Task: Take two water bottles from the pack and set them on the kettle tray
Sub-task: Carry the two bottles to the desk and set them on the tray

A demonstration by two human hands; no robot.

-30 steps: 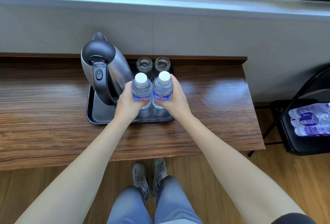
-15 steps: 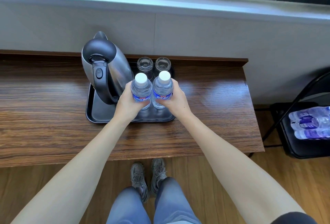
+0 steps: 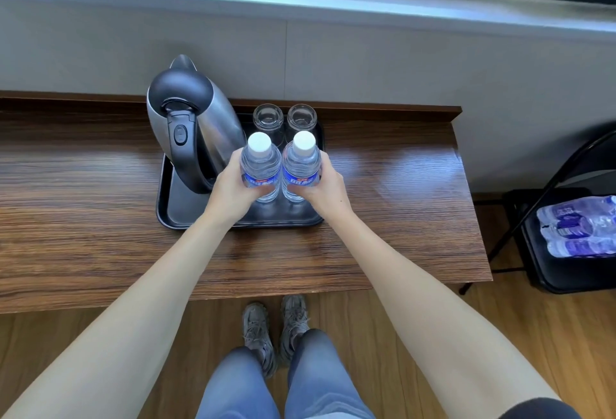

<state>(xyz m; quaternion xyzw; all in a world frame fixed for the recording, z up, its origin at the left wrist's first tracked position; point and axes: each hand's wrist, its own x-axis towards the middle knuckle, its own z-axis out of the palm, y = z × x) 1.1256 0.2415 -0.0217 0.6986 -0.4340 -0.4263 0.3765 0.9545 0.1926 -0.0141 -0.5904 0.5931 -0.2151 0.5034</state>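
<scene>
Two clear water bottles with white caps and blue labels stand upright side by side over the front right part of the black kettle tray (image 3: 173,218). My left hand (image 3: 230,188) is wrapped around the left bottle (image 3: 260,165). My right hand (image 3: 325,186) grips the right bottle (image 3: 301,163). Their bases sit at the tray floor; I cannot tell whether they rest on it. The shrink-wrapped bottle pack (image 3: 576,226) lies on a black chair at the right edge.
A steel kettle (image 3: 190,125) with a black handle fills the tray's left side. Two upturned glasses (image 3: 268,118) stand at the tray's back, just behind the bottles. The wooden desk (image 3: 83,211) runs along a grey wall. The black folding chair (image 3: 566,272) stands right of the desk.
Both hands with their bottles have stayed almost in place over the tray, perhaps slightly lower. The view has shifted a little.
</scene>
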